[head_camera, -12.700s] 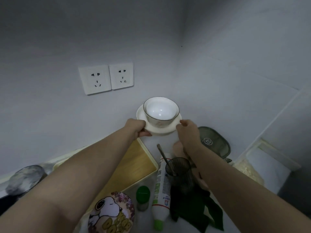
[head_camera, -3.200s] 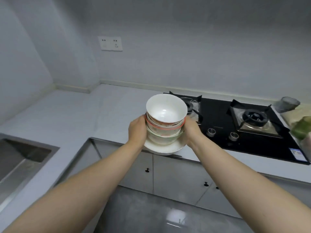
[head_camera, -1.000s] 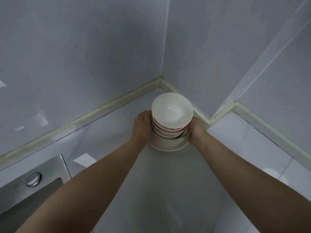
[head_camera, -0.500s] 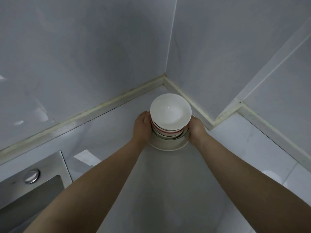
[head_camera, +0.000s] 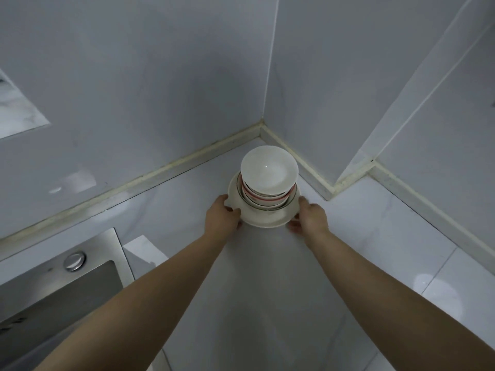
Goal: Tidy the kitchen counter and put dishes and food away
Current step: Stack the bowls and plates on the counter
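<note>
At the corner of the counter [head_camera: 187,204], bowls [head_camera: 269,171] stand stacked on a plate [head_camera: 267,223]; left hand [head_camera: 221,218] and right hand [head_camera: 312,218] grip opposite rims, equally near.

A stack of bowls [head_camera: 269,171] sits on a white plate [head_camera: 263,223] in the corner of the pale surface [head_camera: 267,290] — the left hand [head_camera: 222,218] and right hand [head_camera: 312,218] grip its rim on either side. A steel sink [head_camera: 61,293] lies at lower left.
</note>
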Action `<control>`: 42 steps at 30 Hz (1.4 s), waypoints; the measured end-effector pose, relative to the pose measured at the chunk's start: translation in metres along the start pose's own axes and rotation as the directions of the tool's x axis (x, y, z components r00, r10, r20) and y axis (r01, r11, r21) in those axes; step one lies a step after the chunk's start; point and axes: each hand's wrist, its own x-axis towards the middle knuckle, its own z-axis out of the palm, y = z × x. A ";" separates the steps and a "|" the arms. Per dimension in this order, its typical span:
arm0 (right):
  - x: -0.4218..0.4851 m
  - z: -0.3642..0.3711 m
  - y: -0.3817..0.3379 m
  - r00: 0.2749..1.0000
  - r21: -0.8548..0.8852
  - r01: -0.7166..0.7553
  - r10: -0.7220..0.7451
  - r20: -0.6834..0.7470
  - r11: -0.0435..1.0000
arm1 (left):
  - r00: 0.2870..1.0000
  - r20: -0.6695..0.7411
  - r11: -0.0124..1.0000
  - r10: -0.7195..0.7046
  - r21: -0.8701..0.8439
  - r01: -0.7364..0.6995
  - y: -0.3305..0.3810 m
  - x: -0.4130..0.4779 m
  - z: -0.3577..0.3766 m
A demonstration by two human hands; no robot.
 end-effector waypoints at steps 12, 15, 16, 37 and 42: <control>0.009 0.020 0.016 1.000 0.007 -0.013 0.013 -0.002 1.000 | 0.998 -0.060 0.999 -0.012 -0.036 0.010 0.002 0.011 0.008; 0.022 0.024 0.007 1.000 -0.031 0.006 -0.006 -0.018 0.999 | 0.998 -0.065 0.999 -0.022 -0.041 0.020 0.015 0.016 0.007; 0.025 0.025 0.003 1.000 -0.045 0.013 -0.014 -0.020 0.999 | 0.997 -0.068 0.999 -0.021 -0.037 0.018 0.016 0.020 0.008; 0.083 0.048 -0.044 0.999 -0.076 -0.004 0.008 0.047 0.997 | 0.993 -0.118 0.991 -0.016 -0.132 0.000 0.039 0.085 0.007; 0.091 0.054 -0.044 0.999 -0.051 -0.004 0.006 0.053 0.999 | 0.992 -0.113 0.983 -0.052 -0.183 0.030 0.039 0.096 0.004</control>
